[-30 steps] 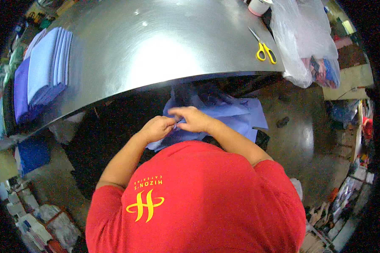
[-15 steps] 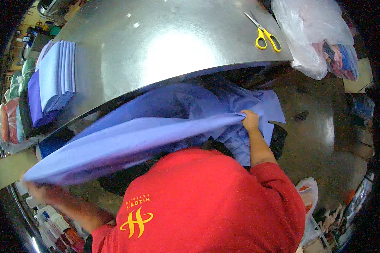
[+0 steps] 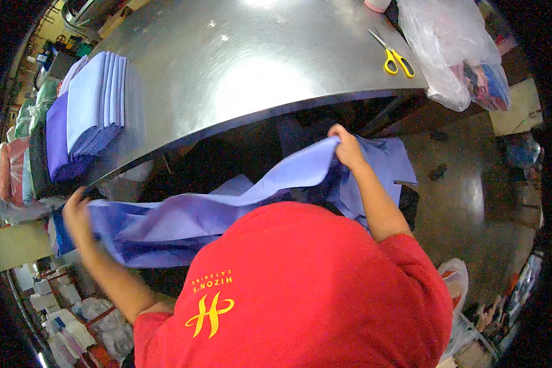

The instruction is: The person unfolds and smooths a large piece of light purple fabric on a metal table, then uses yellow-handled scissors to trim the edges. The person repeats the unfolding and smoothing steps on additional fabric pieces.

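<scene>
A long lavender-blue cloth (image 3: 184,214) hangs in loose folds in front of my red-shirted body, below the table's near edge. My right hand (image 3: 348,147) is closed on its upper edge at the right, with the arm stretched forward. At the far left, my left hand (image 3: 78,211) is smeared by motion. Its fingers appear closed at the cloth's left end, by the table corner. More of the same lavender fabric (image 3: 383,162) spreads out below and to the right of my right hand.
A shiny metal table (image 3: 184,80) curves across the front. On its left stands a stack of folded light-blue cloths (image 3: 95,101) beside purple ones (image 3: 57,141). Yellow-handled scissors (image 3: 392,58) lie at the right, near a clear plastic bag (image 3: 438,49). Bagged textiles (image 3: 18,172) sit far left.
My left hand has swung up and inward, toward the table corner. My right hand has risen slightly forward and left. The cloth has gone from a taut, billowing sheet to slack folds.
</scene>
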Demonstrator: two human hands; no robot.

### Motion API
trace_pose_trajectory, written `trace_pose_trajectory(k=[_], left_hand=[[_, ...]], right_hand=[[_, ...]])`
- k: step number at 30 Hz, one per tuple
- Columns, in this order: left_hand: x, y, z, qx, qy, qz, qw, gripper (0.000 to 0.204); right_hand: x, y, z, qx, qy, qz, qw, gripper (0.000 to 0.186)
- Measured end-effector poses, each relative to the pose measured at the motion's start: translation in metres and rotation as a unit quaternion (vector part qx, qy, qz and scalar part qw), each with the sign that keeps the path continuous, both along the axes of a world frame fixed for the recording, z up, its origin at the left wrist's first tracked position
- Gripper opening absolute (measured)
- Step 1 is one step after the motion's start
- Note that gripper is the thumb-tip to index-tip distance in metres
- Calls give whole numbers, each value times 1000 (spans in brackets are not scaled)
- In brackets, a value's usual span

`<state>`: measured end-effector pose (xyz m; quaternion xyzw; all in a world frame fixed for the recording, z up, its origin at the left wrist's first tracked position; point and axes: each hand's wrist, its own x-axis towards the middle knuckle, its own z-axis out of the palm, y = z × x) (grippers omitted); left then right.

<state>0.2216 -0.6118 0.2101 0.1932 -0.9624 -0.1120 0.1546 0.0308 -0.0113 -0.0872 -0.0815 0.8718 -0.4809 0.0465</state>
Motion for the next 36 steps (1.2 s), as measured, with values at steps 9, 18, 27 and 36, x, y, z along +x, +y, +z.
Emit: trace_pose_trajectory(k=[9,18,27,36], left_hand=[[-118,308,-86,250,-61,-364,895,42],[-78,142,-26,483,356,-140,788,14],[-72,238,-96,122,29,-513,849,63],[-41,155,-64,551,211,-279,758,8]], right_hand=[[41,-130,161,-33,280,49,958,21],[85,-35,-27,193,-54,31,979,21],[93,-153,135,9,224,171,959,21],[71,-140,51,114,77,146,980,14]])
